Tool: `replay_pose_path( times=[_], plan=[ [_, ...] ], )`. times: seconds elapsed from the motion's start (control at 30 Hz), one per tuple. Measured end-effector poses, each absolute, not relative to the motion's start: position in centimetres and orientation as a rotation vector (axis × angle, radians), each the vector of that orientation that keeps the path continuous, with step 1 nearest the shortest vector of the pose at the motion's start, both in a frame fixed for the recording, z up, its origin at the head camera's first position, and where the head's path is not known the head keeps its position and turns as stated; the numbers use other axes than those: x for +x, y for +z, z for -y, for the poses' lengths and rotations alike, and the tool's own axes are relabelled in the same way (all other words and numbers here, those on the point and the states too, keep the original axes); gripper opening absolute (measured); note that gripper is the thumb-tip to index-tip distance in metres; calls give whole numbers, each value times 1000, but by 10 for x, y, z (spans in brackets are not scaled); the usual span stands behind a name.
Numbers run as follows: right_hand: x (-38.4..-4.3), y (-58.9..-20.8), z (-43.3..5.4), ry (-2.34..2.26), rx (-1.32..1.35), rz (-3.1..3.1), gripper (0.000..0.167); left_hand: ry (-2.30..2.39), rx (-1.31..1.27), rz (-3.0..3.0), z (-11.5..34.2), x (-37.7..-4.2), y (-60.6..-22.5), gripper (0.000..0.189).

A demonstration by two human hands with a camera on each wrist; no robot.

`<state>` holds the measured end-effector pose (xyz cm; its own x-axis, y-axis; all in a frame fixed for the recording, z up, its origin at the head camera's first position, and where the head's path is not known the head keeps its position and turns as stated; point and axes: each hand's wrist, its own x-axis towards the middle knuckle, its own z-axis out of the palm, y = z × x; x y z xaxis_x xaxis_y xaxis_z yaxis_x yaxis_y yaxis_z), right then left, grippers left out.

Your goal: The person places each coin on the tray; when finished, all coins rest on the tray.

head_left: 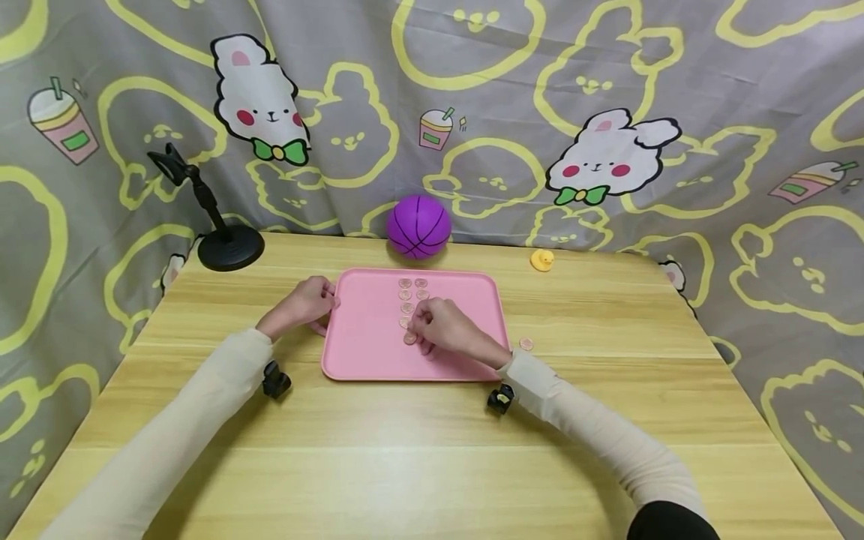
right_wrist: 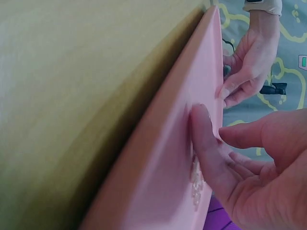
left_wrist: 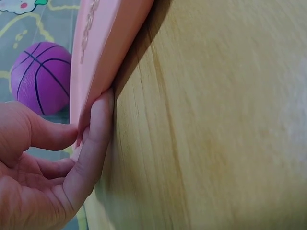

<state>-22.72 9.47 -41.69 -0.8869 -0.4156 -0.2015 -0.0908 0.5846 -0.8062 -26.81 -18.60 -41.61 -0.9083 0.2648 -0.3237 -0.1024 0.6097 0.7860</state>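
Observation:
A pink tray (head_left: 364, 322) lies on the table. My left hand (head_left: 305, 304) holds its left rim, thumb on top and fingers underneath, as the left wrist view shows. Copper-coloured coins (head_left: 405, 283) stand in two columns on the tray, several in the left one; part of the right one is hidden behind my right hand (head_left: 448, 328). That hand is over the tray, its fingertips at the lower coin (head_left: 409, 339) of the left column. In the right wrist view, its thumb and forefinger stand apart, the forefinger (right_wrist: 201, 124) against the tray; no coin shows between them.
One more coin (head_left: 526, 343) lies on the wooden table (head_left: 418, 457), right of the tray. Behind the tray sit a purple ball (head_left: 418, 227) and a small yellow duck (head_left: 542, 259). A black stand (head_left: 231, 246) is at the back left, before a patterned curtain (head_left: 486, 97).

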Motion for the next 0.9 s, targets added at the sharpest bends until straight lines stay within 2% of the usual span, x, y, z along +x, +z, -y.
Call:
replay_pose_path(
  times=[0.33, 0.6, 0.9],
  plan=[
    [-226, -407, -100, -981, -561, -2648, 9, 1227, 141, -2427, 186, -269, -417, 30],
    [-229, -405, -115, -1026, -644, -2626, 8, 1229, 136, -2433, 184, -268, -416, 30],
    [-227, -412, -118, -1223, -603, -2427, 14, 1241, 145, -2431, 185, -268, -417, 29]
  ],
)
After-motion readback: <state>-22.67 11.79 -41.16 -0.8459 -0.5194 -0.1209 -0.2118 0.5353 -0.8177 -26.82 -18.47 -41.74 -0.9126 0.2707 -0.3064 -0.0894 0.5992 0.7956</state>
